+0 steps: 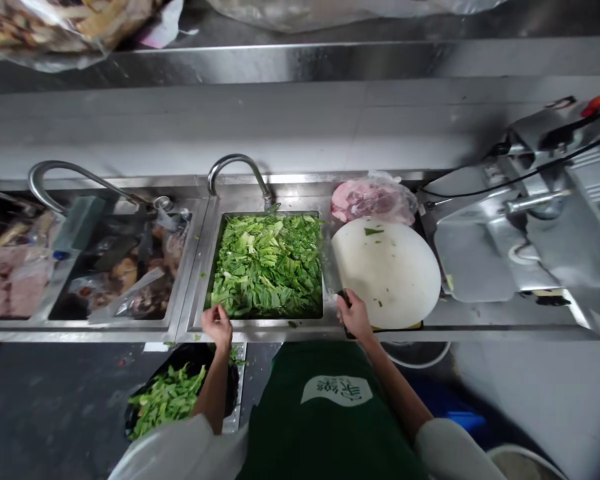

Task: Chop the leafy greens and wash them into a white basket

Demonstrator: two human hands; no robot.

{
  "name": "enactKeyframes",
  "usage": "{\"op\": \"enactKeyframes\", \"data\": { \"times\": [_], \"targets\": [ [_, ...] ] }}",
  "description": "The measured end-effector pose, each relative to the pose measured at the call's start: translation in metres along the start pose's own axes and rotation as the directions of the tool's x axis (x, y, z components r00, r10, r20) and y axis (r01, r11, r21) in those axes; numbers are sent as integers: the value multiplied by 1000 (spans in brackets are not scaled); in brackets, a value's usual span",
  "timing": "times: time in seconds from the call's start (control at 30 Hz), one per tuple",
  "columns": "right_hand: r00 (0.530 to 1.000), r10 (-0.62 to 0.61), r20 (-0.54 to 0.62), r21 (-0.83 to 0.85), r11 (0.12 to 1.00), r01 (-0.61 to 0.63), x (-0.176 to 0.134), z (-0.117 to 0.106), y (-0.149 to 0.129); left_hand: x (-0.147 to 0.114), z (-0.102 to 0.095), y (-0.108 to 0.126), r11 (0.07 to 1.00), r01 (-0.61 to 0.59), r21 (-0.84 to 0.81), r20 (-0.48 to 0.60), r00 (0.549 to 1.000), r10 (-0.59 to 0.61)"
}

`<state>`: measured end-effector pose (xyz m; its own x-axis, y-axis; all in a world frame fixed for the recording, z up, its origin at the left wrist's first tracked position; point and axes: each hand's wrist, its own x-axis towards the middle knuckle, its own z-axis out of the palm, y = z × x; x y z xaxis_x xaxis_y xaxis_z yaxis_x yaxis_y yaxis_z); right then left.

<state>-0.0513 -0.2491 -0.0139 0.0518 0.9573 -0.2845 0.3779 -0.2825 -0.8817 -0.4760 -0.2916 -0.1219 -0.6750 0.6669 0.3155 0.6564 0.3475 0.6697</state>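
Green leaves (267, 267) filled sink (265, 323) in head view; cutting board (387, 273) sat at sink's 3 o'clock, presumably for reach. Right hand (356, 315) gripped knife (332, 263), pointing 12 o'clock, presumably away from body. Left hand (217, 327), sink's 7 o'clock: fingers curled; holding unclear.

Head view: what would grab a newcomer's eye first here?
Probably the bright mass of chopped greens filling the sink at the middle. Just right of it, the big round white cutting board stands out, with a broad-bladed knife in the right hand at its left edge. Behind the board, pink meat in clear plastic also catches the eye.
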Motion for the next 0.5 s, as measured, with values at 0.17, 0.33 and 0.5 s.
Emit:
{"op": "enactKeyframes", "data": {
  "times": [0.17, 0.33, 0.5],
  "targets": [
    [963, 147, -226, 343, 937, -63, 11, -82, 59, -55, -33, -28, 979, 201, -7, 1, 980, -201],
    [941, 213, -262, 435, 897, -82, 23, -128, 103, -91, -30, -15, 982, 185, -30, 40, 982, -184],
    [983, 124, -133, 375, 925, -66, 42, -101, 91, -99, -23, 26, 994, 77, -78, 93, 993, -70]
  ]
}}
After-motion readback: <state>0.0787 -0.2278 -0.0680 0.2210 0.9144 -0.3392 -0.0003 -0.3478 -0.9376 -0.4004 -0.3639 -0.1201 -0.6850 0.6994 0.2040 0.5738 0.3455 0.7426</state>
